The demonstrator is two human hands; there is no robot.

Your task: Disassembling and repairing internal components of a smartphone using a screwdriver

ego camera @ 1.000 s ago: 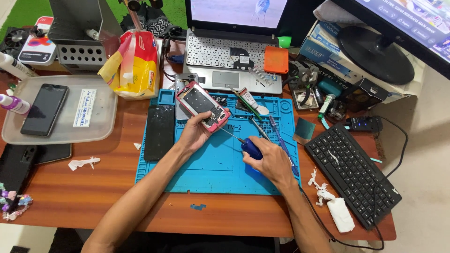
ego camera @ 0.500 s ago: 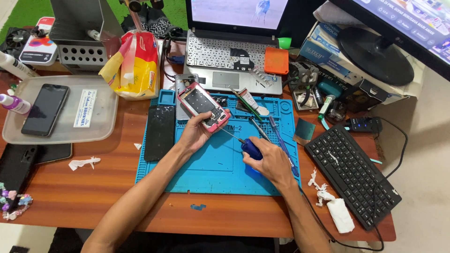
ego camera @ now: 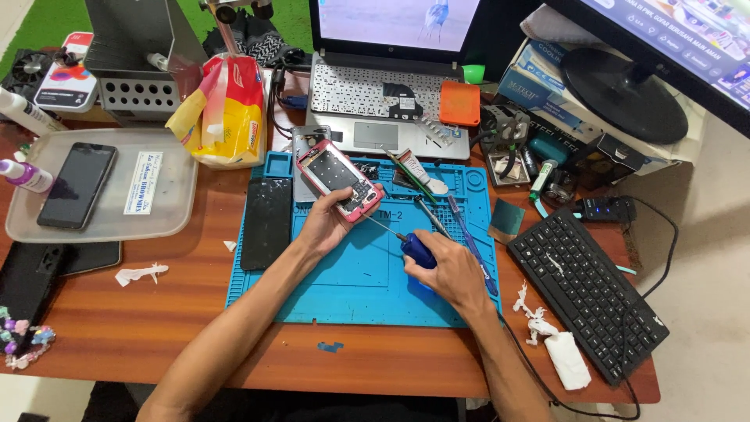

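Two hands are working over the blue mat — left hand gripping the opened pink phone, right hand clasping a blue-handled screwdriver, tip touching the phone.

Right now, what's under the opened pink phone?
The left hand holds the opened pink phone over the blue work mat, with a grey plate showing at its far end. The mat surface directly beneath is covered. The right hand aims a blue-handled screwdriver at it.

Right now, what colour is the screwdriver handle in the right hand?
Blue; the screwdriver in the right hand shows best in the head view.
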